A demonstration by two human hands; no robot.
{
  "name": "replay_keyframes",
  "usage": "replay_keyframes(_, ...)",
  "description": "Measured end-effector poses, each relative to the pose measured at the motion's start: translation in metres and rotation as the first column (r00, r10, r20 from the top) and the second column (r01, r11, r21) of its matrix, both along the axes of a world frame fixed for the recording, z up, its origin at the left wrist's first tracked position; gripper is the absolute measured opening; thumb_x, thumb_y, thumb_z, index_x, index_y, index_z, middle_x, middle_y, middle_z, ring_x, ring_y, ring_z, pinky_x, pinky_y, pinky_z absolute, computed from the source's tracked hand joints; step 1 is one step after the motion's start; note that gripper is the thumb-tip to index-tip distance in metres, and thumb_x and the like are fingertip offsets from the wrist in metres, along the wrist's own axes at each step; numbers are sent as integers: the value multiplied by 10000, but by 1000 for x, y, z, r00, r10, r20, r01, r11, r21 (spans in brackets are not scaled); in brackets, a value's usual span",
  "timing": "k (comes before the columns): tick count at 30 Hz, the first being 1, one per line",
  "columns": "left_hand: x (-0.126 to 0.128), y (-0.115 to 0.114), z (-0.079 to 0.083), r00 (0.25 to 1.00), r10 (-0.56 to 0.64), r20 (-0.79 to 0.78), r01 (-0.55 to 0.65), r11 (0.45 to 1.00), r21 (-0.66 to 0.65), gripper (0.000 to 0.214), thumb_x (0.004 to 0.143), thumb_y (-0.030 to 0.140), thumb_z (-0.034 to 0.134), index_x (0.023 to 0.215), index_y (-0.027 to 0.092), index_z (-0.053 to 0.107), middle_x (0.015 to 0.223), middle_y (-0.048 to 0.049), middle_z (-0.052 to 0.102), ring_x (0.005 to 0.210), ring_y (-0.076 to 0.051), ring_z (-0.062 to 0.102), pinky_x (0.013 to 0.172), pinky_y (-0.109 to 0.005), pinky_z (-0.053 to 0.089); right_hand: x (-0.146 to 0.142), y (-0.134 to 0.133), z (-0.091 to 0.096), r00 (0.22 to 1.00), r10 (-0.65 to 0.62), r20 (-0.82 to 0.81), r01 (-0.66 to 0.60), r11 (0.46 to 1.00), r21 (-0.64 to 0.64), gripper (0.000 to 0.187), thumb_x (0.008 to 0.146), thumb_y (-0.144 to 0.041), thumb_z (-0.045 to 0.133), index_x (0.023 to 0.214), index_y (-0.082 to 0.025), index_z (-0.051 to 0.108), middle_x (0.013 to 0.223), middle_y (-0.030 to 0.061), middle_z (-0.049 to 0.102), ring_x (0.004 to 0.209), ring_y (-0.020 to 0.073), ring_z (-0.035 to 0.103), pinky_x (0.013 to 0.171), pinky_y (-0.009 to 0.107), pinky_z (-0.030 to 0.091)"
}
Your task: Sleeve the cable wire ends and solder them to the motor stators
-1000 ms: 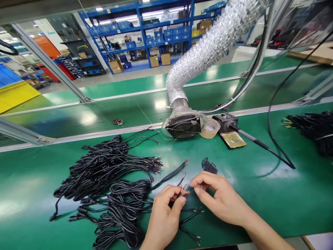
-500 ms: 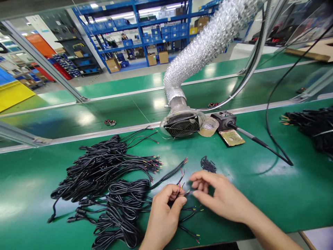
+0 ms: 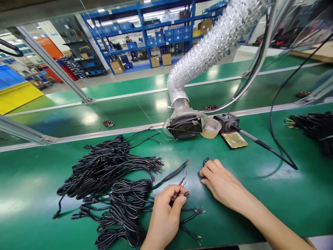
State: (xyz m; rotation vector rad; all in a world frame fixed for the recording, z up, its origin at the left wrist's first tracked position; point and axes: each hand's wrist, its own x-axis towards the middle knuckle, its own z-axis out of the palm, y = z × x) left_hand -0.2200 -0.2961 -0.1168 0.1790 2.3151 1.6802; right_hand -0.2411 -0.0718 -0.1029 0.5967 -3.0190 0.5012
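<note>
The left hand (image 3: 166, 210) pinches colored wires (image 3: 182, 183); the right hand (image 3: 221, 182), half-curled at black tubes (image 3: 205, 161), hides any grip.

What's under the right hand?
A few small black pieces peek out beyond the right hand, on the green tabletop. Whatever is directly beneath the hand is covered, so I can't tell.
</note>
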Motion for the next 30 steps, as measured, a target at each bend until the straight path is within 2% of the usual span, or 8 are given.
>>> replay_keyframes(4, 0, 1, 1, 1000, 1, 2, -1, 1000, 7, 135, 907, 240, 560, 944, 179, 674, 849, -39, 693, 769, -174, 638, 725, -254, 481, 0, -1, 1, 1000, 3, -5, -3, 1000, -1, 208, 923, -76, 446, 764, -184, 526, 825, 76, 523, 790, 235, 457, 678, 350, 405)
replay_keyframes(7, 1, 1, 2, 1000, -4, 9, 4, 1000, 19, 134, 919, 245, 549, 940, 183, 666, 837, -31, 690, 759, -167, 637, 726, -251, 477, 6, -7, 11, 998, 8, 59, 6, 972, -234, 209, 971, -102, 380, 812, -194, 478, 811, 48, 524, 765, 202, 476, 690, 331, 423)
replay_keyframes(10, 0, 1, 4, 1000, -17, 1, 17, 1000, -4, 130, 921, 252, 552, 928, 189, 665, 826, -27, 685, 766, -170, 627, 726, -254, 466, 14, -13, 25, 981, 91, 171, 4, 875, -485, 175, 996, -129, 375, 896, -206, 496, 857, 23, 555, 768, 158, 527, 712, 288, 444)
replay_keyframes(12, 0, 1, 5, 1000, -23, -11, 23, 999, -23, 125, 919, 251, 555, 919, 191, 665, 827, -27, 683, 767, -172, 616, 724, -255, 457, 17, -16, 32, 970, 164, 182, -35, 828, -559, 174, 981, -120, 408, 955, -217, 550, 923, 24, 588, 828, 151, 562, 756, 280, 453)
replay_keyframes(15, -1, 1, 7, 999, -34, -23, 33, 999, -36, 120, 916, 245, 556, 905, 194, 664, 826, -23, 678, 758, -168, 600, 717, -251, 445, 16, -19, 34, 965, 191, 182, -47, 803, -594, 178, 943, -118, 471, 999, -227, 599, 927, 19, 620, 812, 147, 584, 744, 269, 463)
replay_keyframes(21, 0, 1, 8, 998, -51, -29, 50, 998, -39, 114, 918, 233, 554, 890, 196, 658, 819, -13, 670, 750, -158, 586, 711, -239, 431, 13, -20, 29, 963, 136, 234, 39, 787, -616, 245, 873, -90, 533, 1078, -214, 583, 883, 0, 640, 733, 122, 587, 698, 234, 493)
replay_keyframes(30, -1, 2, 8, 996, -70, -53, 66, 995, -78, 90, 905, 212, 570, 890, 199, 659, 812, -1, 653, 740, -148, 561, 698, -229, 416, 12, -26, 31, 958, 185, 221, -23, 815, -580, 298, 843, -57, 518, 1099, -193, 586, 873, 2, 643, 694, 112, 576, 658, 227, 483)
